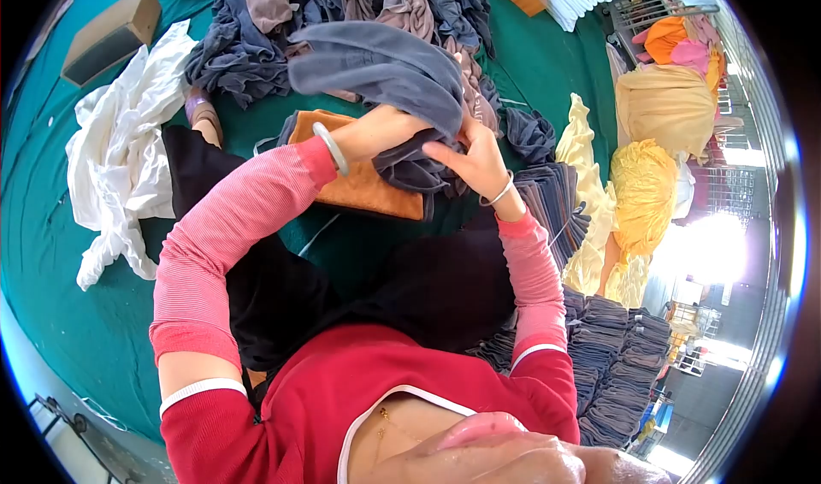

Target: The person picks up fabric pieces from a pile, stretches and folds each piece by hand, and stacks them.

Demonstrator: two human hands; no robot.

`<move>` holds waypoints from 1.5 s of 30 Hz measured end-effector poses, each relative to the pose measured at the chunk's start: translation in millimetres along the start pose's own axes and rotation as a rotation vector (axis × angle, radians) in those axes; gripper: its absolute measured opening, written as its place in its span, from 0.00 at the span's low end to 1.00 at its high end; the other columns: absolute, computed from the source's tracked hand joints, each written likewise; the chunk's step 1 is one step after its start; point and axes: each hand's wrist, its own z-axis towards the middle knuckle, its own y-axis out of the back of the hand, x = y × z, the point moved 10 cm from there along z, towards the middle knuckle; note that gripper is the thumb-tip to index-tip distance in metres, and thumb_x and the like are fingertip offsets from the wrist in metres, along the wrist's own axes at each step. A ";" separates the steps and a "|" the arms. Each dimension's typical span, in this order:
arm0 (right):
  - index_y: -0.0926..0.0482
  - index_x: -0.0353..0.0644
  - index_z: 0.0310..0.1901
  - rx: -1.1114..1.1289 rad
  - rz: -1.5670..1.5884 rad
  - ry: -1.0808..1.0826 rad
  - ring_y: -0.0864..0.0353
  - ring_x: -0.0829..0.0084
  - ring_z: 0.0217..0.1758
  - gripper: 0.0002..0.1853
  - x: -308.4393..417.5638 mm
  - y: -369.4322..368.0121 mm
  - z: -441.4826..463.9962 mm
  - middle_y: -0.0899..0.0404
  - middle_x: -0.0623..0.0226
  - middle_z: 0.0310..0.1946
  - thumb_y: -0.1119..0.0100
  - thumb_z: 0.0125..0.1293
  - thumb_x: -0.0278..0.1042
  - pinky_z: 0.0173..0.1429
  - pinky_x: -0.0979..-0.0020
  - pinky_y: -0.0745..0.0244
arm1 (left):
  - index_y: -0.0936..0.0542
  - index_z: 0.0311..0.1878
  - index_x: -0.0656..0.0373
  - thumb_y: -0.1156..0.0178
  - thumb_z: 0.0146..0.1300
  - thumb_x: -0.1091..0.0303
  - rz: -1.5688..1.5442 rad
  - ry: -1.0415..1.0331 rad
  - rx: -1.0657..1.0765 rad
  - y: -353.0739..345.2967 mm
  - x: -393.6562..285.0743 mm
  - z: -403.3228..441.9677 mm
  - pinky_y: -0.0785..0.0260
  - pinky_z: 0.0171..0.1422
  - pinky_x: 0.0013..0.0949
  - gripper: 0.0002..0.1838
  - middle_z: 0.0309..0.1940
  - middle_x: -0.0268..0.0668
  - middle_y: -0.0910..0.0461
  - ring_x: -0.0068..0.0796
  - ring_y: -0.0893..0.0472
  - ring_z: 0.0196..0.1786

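A dark grey garment (376,61) is held up above an orange-brown folded cloth (368,180), its upper part spread out and slightly blurred. My left hand (393,132), with a pale bangle at the wrist, appears at the left side of the garment, its fingers mostly hidden behind the fabric. On the right side, another hand, my right hand (475,159), grips the garment's gathered lower part, with the thumb pointing left. Folds of the same dark fabric hang between the two hands, over the orange-brown cloth.
Crumpled dark and mauve garments (402,1) lie at the top. White cloth (120,159) and a brown block (111,35) are at left. Stacked dark garments (616,364) stand at right, near yellow cloth (646,197). Green sheeting (51,253) lies underneath.
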 end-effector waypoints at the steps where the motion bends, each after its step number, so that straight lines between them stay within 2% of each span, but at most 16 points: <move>1: 0.25 0.30 0.43 -0.018 -0.087 0.000 0.23 0.77 0.43 0.15 0.7 1.3 0.1 0.22 0.68 0.38 0.37 0.56 0.29 0.49 0.76 0.30 | 0.30 0.59 0.63 0.49 0.66 0.66 -0.126 0.080 0.001 -0.5 10.2 -2.0 0.35 0.59 0.26 0.20 0.57 0.36 0.29 0.22 0.27 0.55; 5: 0.24 0.36 0.43 -0.210 0.317 -0.169 0.23 0.76 0.41 0.11 -31.3 34.1 -2.5 0.22 0.71 0.38 0.48 0.59 0.24 0.48 0.78 0.30 | 0.27 0.56 0.62 0.41 0.59 0.69 -0.456 0.370 0.016 3.8 21.1 -5.7 0.34 0.57 0.26 0.21 0.52 0.35 0.26 0.21 0.27 0.52; 7: 0.25 0.40 0.44 -0.391 0.712 -0.048 0.22 0.74 0.41 0.11 -17.0 56.5 -5.4 0.22 0.70 0.37 0.51 0.62 0.29 0.50 0.75 0.28 | 0.29 0.58 0.62 0.36 0.56 0.66 -0.597 0.566 0.036 1.0 -4.5 -8.1 0.34 0.57 0.26 0.27 0.50 0.35 0.25 0.21 0.27 0.52; 9: 0.26 0.41 0.44 -0.620 0.930 -0.193 0.21 0.73 0.43 0.11 -23.6 75.7 -14.8 0.22 0.68 0.38 0.54 0.64 0.33 0.51 0.71 0.27 | 0.30 0.59 0.61 0.34 0.54 0.63 -0.697 0.587 0.133 -10.6 7.9 -10.1 0.34 0.58 0.27 0.30 0.51 0.35 0.25 0.22 0.27 0.53; 10: 0.26 0.42 0.45 -0.440 1.042 -0.162 0.21 0.71 0.42 0.12 -28.9 80.1 -5.9 0.21 0.67 0.39 0.55 0.65 0.36 0.52 0.68 0.26 | 0.30 0.59 0.61 0.34 0.54 0.63 -0.757 0.658 0.160 -15.6 15.7 -14.4 0.34 0.58 0.27 0.29 0.51 0.34 0.25 0.23 0.26 0.53; 12: 0.24 0.40 0.44 -0.411 1.112 -0.187 0.20 0.70 0.43 0.14 -48.0 98.9 -11.1 0.20 0.66 0.40 0.54 0.66 0.41 0.50 0.68 0.25 | 0.26 0.56 0.59 0.34 0.54 0.58 -0.792 0.759 0.182 -17.7 23.5 -21.6 0.34 0.56 0.28 0.27 0.48 0.33 0.23 0.23 0.25 0.51; 17: 0.25 0.40 0.47 -0.467 1.065 0.049 0.22 0.69 0.48 0.18 -38.8 136.1 -20.5 0.21 0.64 0.45 0.55 0.69 0.46 0.55 0.67 0.28 | 0.25 0.54 0.61 0.38 0.57 0.61 -0.934 0.638 0.127 -2.6 10.2 -15.4 0.36 0.59 0.30 0.23 0.48 0.33 0.22 0.25 0.25 0.51; 21: 0.29 0.41 0.54 -0.458 1.078 -0.060 0.22 0.69 0.46 0.19 -10.4 99.8 -12.3 0.22 0.67 0.46 0.58 0.71 0.46 0.53 0.68 0.27 | 0.31 0.59 0.60 0.44 0.62 0.64 -1.079 0.590 0.087 2.4 6.6 -11.3 0.37 0.62 0.32 0.23 0.54 0.35 0.26 0.26 0.27 0.55; 23: 0.29 0.40 0.54 -0.281 1.097 -0.169 0.22 0.74 0.42 0.16 -33.6 71.1 -7.8 0.22 0.68 0.44 0.53 0.70 0.39 0.46 0.73 0.27 | 0.37 0.64 0.60 0.45 0.63 0.63 -1.068 0.533 0.105 5.8 0.4 -9.8 0.40 0.66 0.37 0.28 0.60 0.37 0.31 0.30 0.30 0.61; 25: 0.27 0.39 0.50 -0.111 0.753 -0.233 0.23 0.78 0.38 0.12 -38.8 46.7 -13.8 0.22 0.69 0.42 0.49 0.68 0.33 0.41 0.78 0.28 | 0.39 0.66 0.58 0.45 0.63 0.63 -1.040 0.488 0.096 13.3 3.4 -6.1 0.40 0.66 0.38 0.29 0.60 0.37 0.32 0.31 0.32 0.62; 26: 0.26 0.38 0.48 -0.012 0.777 -0.204 0.22 0.76 0.42 0.10 -41.3 43.3 -14.5 0.22 0.67 0.42 0.48 0.67 0.30 0.46 0.74 0.27 | 0.39 0.66 0.57 0.45 0.63 0.62 -1.013 0.481 0.062 19.6 7.5 -5.4 0.39 0.66 0.38 0.29 0.60 0.37 0.32 0.31 0.31 0.62; 30: 0.26 0.37 0.47 -0.390 0.984 -0.017 0.24 0.68 0.51 0.11 -29.2 104.4 -18.2 0.22 0.63 0.46 0.51 0.68 0.32 0.59 0.64 0.31 | 0.34 0.63 0.57 0.43 0.62 0.62 -0.784 0.494 -0.071 58.4 8.8 -0.8 0.33 0.60 0.34 0.26 0.55 0.36 0.26 0.27 0.27 0.57; 33: 0.25 0.38 0.47 -0.583 1.046 0.011 0.24 0.64 0.51 0.13 -54.7 153.9 -29.6 0.22 0.61 0.47 0.54 0.70 0.38 0.60 0.61 0.32 | 0.30 0.62 0.59 0.41 0.61 0.62 -0.722 0.460 -0.185 90.6 14.4 0.1 0.35 0.58 0.31 0.26 0.50 0.34 0.23 0.25 0.25 0.53; 36: 0.25 0.39 0.48 -0.633 0.965 0.155 0.24 0.63 0.52 0.14 -65.4 183.6 -36.4 0.22 0.61 0.48 0.54 0.70 0.39 0.59 0.61 0.31 | 0.21 0.50 0.53 0.39 0.58 0.69 -0.792 0.489 -0.390 112.2 17.3 -3.7 0.31 0.49 0.32 0.15 0.39 0.28 0.21 0.21 0.23 0.45; 39: 0.25 0.40 0.47 -0.573 0.953 0.153 0.23 0.63 0.51 0.13 -63.0 182.5 -34.8 0.21 0.62 0.47 0.54 0.70 0.38 0.58 0.62 0.30 | 0.24 0.55 0.52 0.41 0.60 0.68 -0.579 0.338 -0.462 139.7 18.3 -3.9 0.33 0.54 0.31 0.18 0.46 0.29 0.23 0.22 0.26 0.51; 45: 0.24 0.40 0.46 -0.653 0.973 0.093 0.22 0.65 0.50 0.12 -72.0 188.7 -39.2 0.21 0.62 0.46 0.52 0.69 0.37 0.56 0.63 0.29 | 0.23 0.53 0.54 0.46 0.64 0.73 -0.550 0.192 -0.380 151.1 7.9 3.2 0.30 0.47 0.20 0.14 0.41 0.28 0.20 0.18 0.22 0.44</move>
